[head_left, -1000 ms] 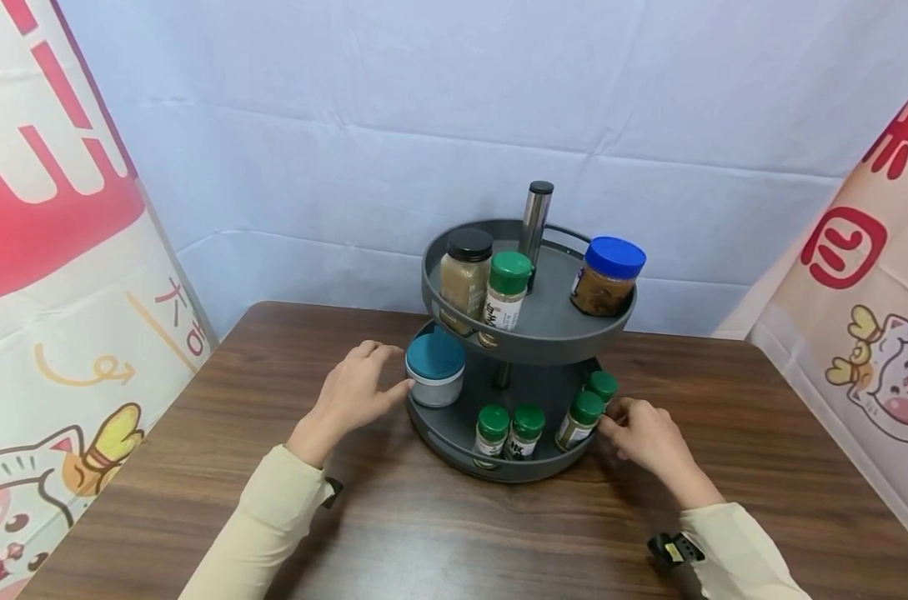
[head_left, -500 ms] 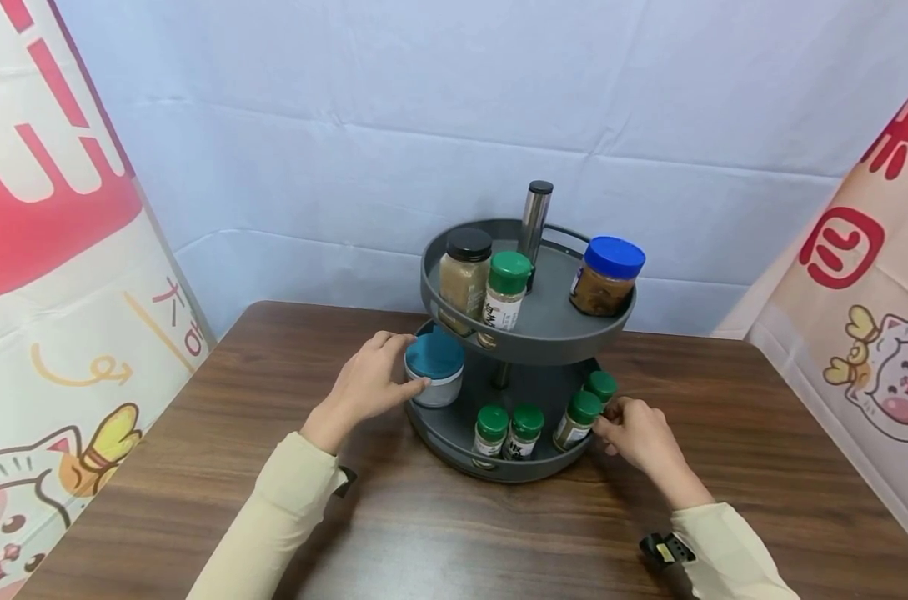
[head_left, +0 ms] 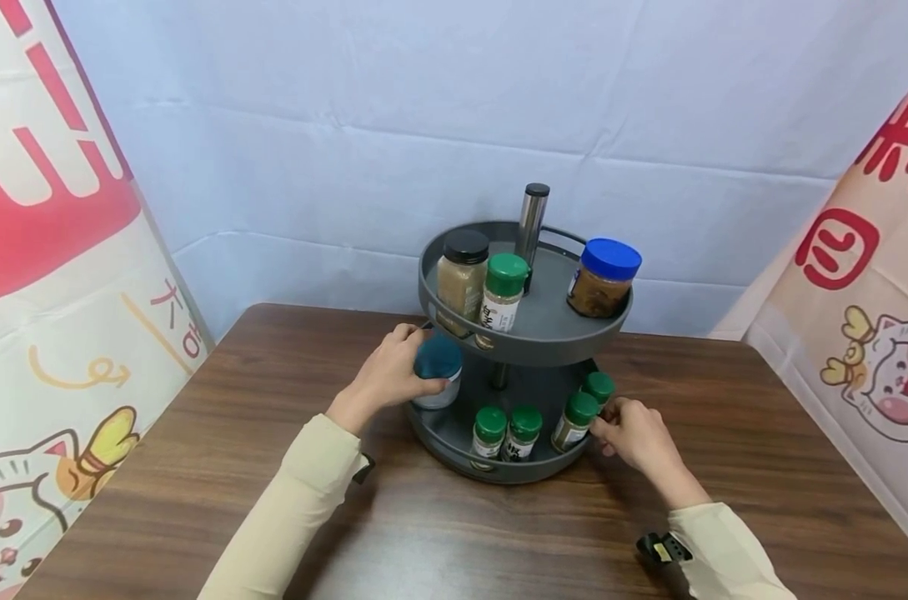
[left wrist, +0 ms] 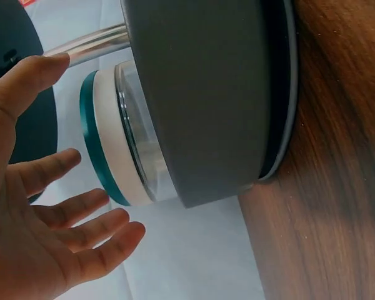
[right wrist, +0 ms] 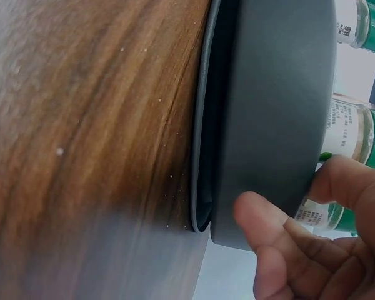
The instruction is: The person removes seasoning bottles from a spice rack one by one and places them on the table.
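A grey two-tier turntable (head_left: 491,472) stands on the table, round a metal post (head_left: 531,225). On its lower tier, at the left, is a white jar with a teal lid (head_left: 438,357). My left hand (head_left: 384,373) reaches around this jar, thumb in front and fingers behind. In the left wrist view the fingers are spread at the jar's lid (left wrist: 95,134). At the other side my right hand (head_left: 639,435) pinches the lower tier's wall (right wrist: 272,119), thumb over the rim and forefinger on the outside. Beside it are two green-capped spice bottles (head_left: 571,429).
Two more green-capped bottles (head_left: 519,440) stand at the lower tier's front. The upper tier (head_left: 551,352) carries a black-lidded jar (head_left: 461,279), a green-capped bottle (head_left: 502,292) and a blue-lidded jar (head_left: 602,283). A pale cloth (head_left: 311,183) hangs behind the wooden table (head_left: 454,542).
My left hand has moved right, from beside the teal-lidded jar to around it. The right hand has shifted slightly left along the lower tier's rim, and the view has shifted a little.
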The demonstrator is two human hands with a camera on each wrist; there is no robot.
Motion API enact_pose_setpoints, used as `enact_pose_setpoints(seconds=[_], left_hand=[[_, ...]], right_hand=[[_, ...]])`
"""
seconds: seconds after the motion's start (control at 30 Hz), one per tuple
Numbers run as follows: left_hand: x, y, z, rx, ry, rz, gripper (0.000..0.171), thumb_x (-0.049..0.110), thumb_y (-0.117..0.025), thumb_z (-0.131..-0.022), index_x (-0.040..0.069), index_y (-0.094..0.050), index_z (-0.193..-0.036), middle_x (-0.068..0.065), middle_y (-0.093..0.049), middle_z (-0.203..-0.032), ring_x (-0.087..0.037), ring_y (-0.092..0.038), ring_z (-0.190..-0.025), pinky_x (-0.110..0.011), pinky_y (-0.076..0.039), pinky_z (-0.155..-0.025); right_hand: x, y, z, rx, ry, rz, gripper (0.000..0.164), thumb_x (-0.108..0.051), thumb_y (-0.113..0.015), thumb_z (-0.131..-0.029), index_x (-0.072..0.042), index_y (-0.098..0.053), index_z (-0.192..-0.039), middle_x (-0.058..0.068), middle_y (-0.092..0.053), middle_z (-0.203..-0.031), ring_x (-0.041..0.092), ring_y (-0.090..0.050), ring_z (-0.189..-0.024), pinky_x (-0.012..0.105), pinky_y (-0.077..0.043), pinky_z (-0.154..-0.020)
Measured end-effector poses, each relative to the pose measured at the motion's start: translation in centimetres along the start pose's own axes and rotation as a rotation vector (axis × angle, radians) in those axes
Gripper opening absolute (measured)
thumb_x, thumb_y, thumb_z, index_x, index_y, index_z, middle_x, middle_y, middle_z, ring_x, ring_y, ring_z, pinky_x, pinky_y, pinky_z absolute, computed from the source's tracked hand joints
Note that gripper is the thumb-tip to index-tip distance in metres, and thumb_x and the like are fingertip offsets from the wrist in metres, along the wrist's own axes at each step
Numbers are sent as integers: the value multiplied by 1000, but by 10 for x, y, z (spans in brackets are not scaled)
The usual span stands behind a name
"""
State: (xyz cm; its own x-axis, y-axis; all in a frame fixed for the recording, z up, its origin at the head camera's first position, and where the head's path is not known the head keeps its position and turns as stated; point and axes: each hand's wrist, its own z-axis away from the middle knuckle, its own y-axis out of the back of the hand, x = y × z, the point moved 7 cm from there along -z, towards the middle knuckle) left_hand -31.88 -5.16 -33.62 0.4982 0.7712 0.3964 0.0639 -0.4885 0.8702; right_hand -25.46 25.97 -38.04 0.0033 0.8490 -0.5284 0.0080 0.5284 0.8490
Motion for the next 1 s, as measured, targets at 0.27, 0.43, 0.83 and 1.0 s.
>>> enact_pose_setpoints(seconds=[0.27, 0.43, 0.83, 1.0], left_hand=[[-3, -10, -7, -25, 39, -17, 84, 49, -73, -64, 7, -44, -131, -20, -41, -126, -32, -44, -104, -47, -47, -81], [-4, -17, -8, -39, 39, 4, 87, 45, -75, -63, 11, -41, -135, -22, -41, -123, -32, -46, -98, -46, -48, -80], [-1, -25, -14, -56, 5, -58, 74, 45, -75, -66, 24, -48, -132, -27, -41, -120, -35, -43, -97, -48, -51, -68], [-3, -26, -15, -45, 8, -64, 71, 44, -75, -66, 25, -51, -130, -24, -42, -116, -34, -42, -95, -47, -50, -69]], right_hand=[[-1, -1, 1, -6, -6, -12, 15, -16, -58, -83, -4, -56, -76, 4, -63, -62, 14, -59, -56, 32, -43, -46], [-1, 0, 1, -9, -10, -1, 15, -16, -58, -83, -4, -55, -76, 3, -62, -62, 14, -58, -55, 32, -42, -45], [-1, -2, 0, -14, 0, 7, 14, -16, -58, -83, -3, -55, -78, 3, -61, -62, 13, -57, -55, 33, -42, -47], [1, -2, -1, -15, 6, 13, 14, -16, -57, -83, -4, -55, -78, 3, -60, -61, 13, -57, -54, 32, -42, -47]])
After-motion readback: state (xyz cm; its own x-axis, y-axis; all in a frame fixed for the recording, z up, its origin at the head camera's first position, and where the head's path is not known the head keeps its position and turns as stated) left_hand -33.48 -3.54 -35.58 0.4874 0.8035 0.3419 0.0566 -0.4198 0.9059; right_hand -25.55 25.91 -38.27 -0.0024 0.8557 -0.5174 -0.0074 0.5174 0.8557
